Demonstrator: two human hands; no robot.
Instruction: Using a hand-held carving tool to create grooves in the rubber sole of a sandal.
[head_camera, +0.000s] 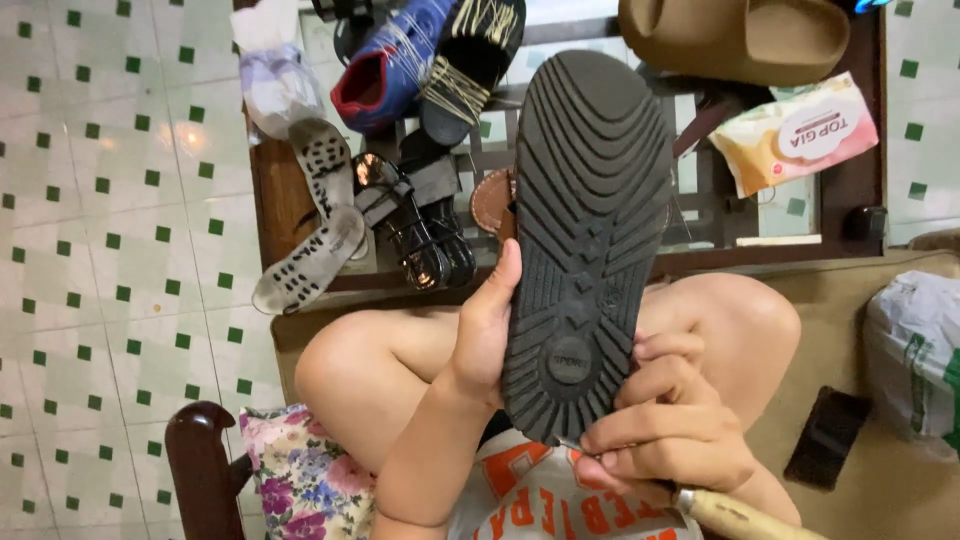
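My left hand (487, 330) is wrapped around the left edge of the black sandal (585, 240), thumb up along the rim, fingers hidden behind it, holding it upright over my knees with its grooved sole facing me. My right hand (660, 425) is curled closed at the heel end, knuckles touching the sole's lower right edge, and it grips a tool with a pale wooden handle (735, 515); the working tip seems to sit right at the heel's bottom edge, though it is too small to tell for sure. Beyond my knees stands the low worktop (275, 200), carrying two loose insoles (315, 215), dark strappy sandals (420, 215), a blue shoe (395, 60), a tan slide (735, 38) and a packet (795, 135).
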